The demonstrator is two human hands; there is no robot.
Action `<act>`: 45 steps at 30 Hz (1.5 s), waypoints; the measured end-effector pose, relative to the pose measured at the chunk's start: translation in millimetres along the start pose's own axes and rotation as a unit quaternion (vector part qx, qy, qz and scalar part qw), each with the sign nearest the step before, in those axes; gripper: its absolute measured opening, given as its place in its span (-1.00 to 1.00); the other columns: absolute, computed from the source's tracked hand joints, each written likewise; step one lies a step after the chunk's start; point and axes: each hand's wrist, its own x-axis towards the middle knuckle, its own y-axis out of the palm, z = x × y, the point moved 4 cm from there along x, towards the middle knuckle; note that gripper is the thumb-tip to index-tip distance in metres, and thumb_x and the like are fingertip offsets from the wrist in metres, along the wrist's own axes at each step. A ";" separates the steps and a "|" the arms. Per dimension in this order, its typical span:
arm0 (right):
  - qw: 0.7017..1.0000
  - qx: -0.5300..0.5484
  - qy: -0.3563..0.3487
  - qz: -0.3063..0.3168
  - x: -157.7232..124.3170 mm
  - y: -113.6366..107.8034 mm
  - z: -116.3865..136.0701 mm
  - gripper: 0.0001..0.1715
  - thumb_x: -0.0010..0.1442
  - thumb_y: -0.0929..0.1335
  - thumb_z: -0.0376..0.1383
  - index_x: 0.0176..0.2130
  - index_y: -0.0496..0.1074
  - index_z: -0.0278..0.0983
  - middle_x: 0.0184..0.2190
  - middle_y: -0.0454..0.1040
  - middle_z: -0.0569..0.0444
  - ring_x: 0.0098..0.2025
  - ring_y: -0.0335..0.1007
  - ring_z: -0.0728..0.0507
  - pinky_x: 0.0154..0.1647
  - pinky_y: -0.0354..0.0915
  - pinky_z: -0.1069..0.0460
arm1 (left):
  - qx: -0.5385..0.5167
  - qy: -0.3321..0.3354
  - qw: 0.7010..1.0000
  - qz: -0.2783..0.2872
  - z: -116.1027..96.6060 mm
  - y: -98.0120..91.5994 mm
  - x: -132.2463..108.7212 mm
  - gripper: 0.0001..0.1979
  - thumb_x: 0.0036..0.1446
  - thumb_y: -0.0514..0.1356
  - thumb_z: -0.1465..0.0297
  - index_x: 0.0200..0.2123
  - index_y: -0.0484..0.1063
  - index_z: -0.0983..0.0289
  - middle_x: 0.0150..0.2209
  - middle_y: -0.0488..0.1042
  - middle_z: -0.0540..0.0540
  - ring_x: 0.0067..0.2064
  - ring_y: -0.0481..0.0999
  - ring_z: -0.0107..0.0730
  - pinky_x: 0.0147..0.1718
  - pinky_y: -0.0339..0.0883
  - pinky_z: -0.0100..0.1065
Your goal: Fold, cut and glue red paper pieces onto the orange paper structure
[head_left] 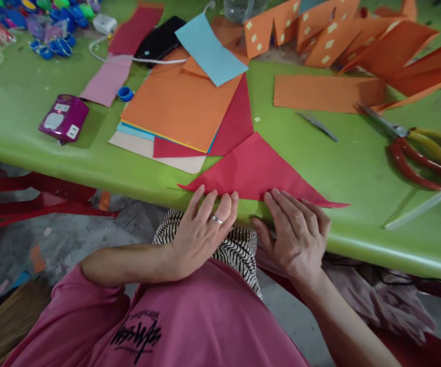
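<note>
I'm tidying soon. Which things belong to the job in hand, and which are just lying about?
In the job:
- red paper triangle, left hand and right hand on its edge
- probably the paper stack

Seemingly lying about:
- scissors
- purple socket cube
- small blue ring

One left hand (203, 232) and one right hand (300, 237) make two; there is one ring (216, 219). One folded red sheet (256, 171) and one stack of coloured paper (178, 102) show, its sheets too overlapped to count. Single loose pieces number four: one light blue piece (211, 51), one pink piece (107, 80), one red piece (138, 28), one flat orange strip (319, 93). There is one pair of scissors (399, 131), one pointed metal tool (317, 126), one clear stick (426, 203), one purple socket block (64, 117), one white charger (104, 23) and one separate blue cap (125, 93).
</note>
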 end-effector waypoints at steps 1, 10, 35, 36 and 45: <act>1.000 0.001 0.000 -0.001 0.1 0.0 -0.1 -0.08 0.31 0.41 -0.20 0.49 -0.01 -0.15 0.16 0.55 -0.12 0.09 0.54 -0.35 0.18 0.28 -0.25 | 0.007 0.000 1.000 0.001 0.1 0.2 0.2 -0.46 0.36 0.11 0.38 0.35 0.26 0.41 0.18 0.42 0.25 0.18 0.38 -0.07 0.31 0.28 0.00; 1.000 -0.002 -0.019 -0.021 4.1 -2.3 2.0 -0.08 0.30 0.43 -0.21 0.48 0.03 -0.21 0.15 0.55 -0.15 0.09 0.52 -0.34 0.15 0.30 -0.22 | 0.049 0.017 0.998 0.023 -1.4 -6.6 10.3 -0.52 0.36 0.10 0.35 0.30 0.35 0.35 0.16 0.43 0.25 0.19 0.39 0.01 0.28 0.32 0.16; 1.000 -0.012 -0.005 -0.013 2.4 -2.8 2.1 -0.14 0.30 0.43 -0.22 0.45 0.10 -0.20 0.17 0.55 -0.10 0.14 0.51 -0.30 0.19 0.29 -0.18 | -0.015 0.009 0.999 -0.041 23.0 7.0 -16.2 -0.34 0.37 0.13 0.15 0.36 0.22 0.45 0.22 0.43 0.33 0.26 0.37 -0.02 0.35 0.19 -0.04; 1.000 -0.012 -0.005 -0.016 2.3 -2.8 2.2 -0.14 0.29 0.43 -0.22 0.44 0.11 -0.21 0.17 0.55 -0.10 0.14 0.51 -0.29 0.19 0.29 -0.17 | -0.008 0.005 0.999 -0.045 26.0 6.1 -19.2 -0.31 0.36 0.14 0.11 0.34 0.23 0.50 0.21 0.44 0.36 0.26 0.39 -0.02 0.34 0.20 -0.08; 1.000 -0.014 0.003 -0.027 3.7 -2.6 6.3 -0.33 0.33 0.41 -0.21 0.33 0.27 -0.31 0.14 0.57 -0.11 0.16 0.49 -0.25 0.25 0.23 -0.13 | 0.006 -0.087 0.993 -0.077 59.2 -6.4 -60.0 -0.06 0.27 0.16 -0.06 0.43 0.03 0.51 0.21 0.41 0.48 0.29 0.37 0.19 0.32 0.18 0.06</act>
